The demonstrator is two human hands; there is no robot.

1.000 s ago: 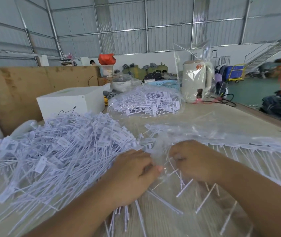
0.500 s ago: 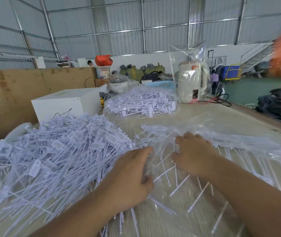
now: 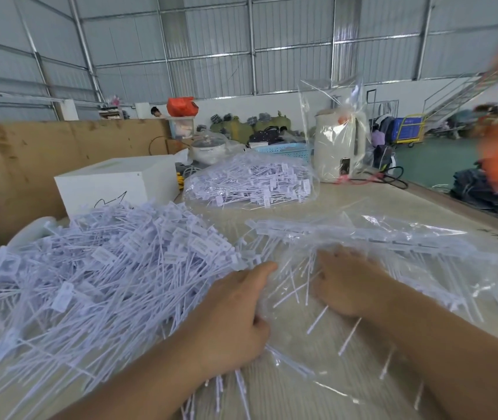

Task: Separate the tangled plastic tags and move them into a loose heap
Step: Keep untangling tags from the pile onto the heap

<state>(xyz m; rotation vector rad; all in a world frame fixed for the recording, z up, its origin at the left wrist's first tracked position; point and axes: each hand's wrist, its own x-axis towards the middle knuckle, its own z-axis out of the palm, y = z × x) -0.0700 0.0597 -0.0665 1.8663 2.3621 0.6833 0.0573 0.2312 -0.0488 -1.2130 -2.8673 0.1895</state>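
two bare forearms come in from the bottom edge, without sleeves, watch or bracelet. the left hand (image 3: 229, 322) and right hand (image 3: 348, 283) have no gloves and, as far as i can see, no rings.

Bright, even daylight; wide-angle warping, blurred right edge.

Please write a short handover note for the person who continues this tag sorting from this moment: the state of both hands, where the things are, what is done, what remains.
Left hand: fingers fairly straight, resting at the right edge of the loose heap.
Right hand: under the clear plastic bag, among the tags still inside; its grip cannot be told.
Done: a large heap of separated tags lies on the left of the table.
Left: tags in the open bag, a few loose ones near the hands, and a second full bag further back.
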